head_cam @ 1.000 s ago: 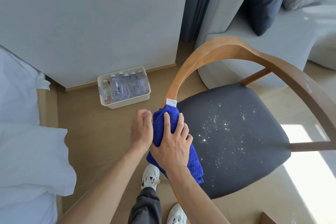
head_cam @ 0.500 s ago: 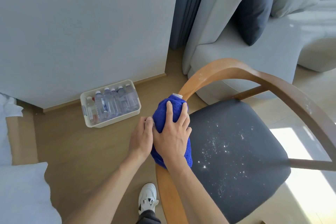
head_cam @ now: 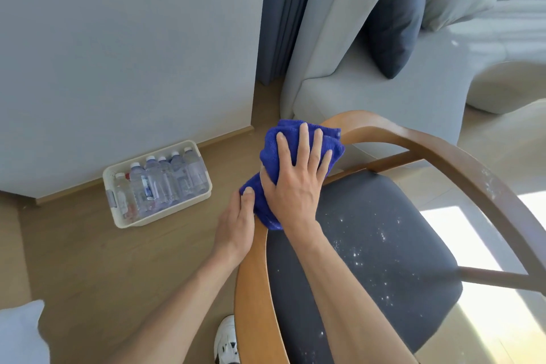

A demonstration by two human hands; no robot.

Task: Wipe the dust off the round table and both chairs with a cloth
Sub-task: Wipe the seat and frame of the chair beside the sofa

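A wooden chair has a curved back rail and a dark grey seat sprinkled with white dust specks. A blue cloth is wrapped over the rail at its left bend. My right hand lies on top of the cloth with fingers spread and fairly straight, pressing it onto the rail. My left hand sits just below on the rail, its fingers curled on the cloth's lower end. White marks show on the rail's right part. No round table or second chair is in view.
A white basket of water bottles stands on the wooden floor by the wall, left of the chair. A grey sofa with cushions is right behind the chair. White bedding shows at the lower left, my white shoe below.
Both hands and the cloth have slid up along the rail from beside the seat's left edge to the upper bend. My right fingers have flattened out on the cloth.
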